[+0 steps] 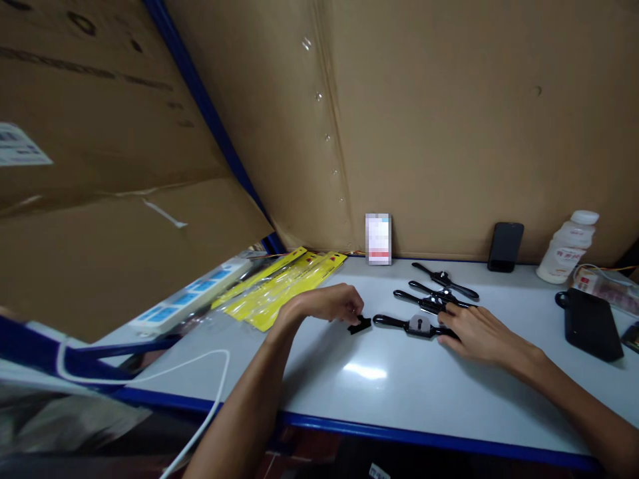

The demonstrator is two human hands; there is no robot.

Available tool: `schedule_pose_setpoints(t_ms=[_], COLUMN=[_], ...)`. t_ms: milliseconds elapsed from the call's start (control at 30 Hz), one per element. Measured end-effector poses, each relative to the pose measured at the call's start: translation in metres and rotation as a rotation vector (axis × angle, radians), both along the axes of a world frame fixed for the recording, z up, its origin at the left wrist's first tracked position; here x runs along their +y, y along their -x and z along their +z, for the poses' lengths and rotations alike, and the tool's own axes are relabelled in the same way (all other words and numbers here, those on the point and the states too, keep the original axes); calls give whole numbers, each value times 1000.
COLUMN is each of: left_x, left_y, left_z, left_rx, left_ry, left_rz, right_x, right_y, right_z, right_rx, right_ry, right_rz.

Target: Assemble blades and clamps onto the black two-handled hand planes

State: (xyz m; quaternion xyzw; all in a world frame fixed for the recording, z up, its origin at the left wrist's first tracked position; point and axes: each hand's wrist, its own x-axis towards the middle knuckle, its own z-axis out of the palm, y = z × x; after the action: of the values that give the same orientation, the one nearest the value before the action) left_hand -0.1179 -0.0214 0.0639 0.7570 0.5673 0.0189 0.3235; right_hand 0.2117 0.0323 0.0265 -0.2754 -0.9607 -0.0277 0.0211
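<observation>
My left hand pinches a small flat black metal plate with notched ends, low over the table or touching it. My right hand has its fingers closed around the right handle of the nearest black spokeshave, whose grey blade with a keyhole slot faces up. Just behind it lies a second spokeshave, partly covered by my right fingers. Two more spokeshaves rest farther back, a middle one and the farthest one.
Yellow-backed plastic packages lie at left beside a white power strip. A lit phone and a dark phone lean on the cardboard wall. At right are a plastic bottle and a black case. A white cable crosses the front edge.
</observation>
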Motion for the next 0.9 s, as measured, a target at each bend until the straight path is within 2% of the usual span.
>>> schedule_pose_setpoints(t_ms=[133, 300, 367, 500, 700, 900], left_x=[5, 12, 12, 12, 14, 13], left_y=[-17, -68, -86, -100, -94, -100], left_z=[-2, -25, -36, -48, -48, -51], left_rx=[-86, -233, -264, -228, -272, -273], left_ry=[-159, -479, -561, -591, -599, -564], left_rz=[-72, -35, -49, -118, -78, -80], right_x=[-5, -5, -5, -8, -11, -10], right_y=[2, 3, 3, 4, 4, 3], right_z=[5, 5, 4, 9, 14, 11], right_rx=[-18, 8, 2, -17, -19, -8], right_ry=[18, 29, 24, 34, 48, 46], right_rz=[-29, -30, -33, -37, -40, -35])
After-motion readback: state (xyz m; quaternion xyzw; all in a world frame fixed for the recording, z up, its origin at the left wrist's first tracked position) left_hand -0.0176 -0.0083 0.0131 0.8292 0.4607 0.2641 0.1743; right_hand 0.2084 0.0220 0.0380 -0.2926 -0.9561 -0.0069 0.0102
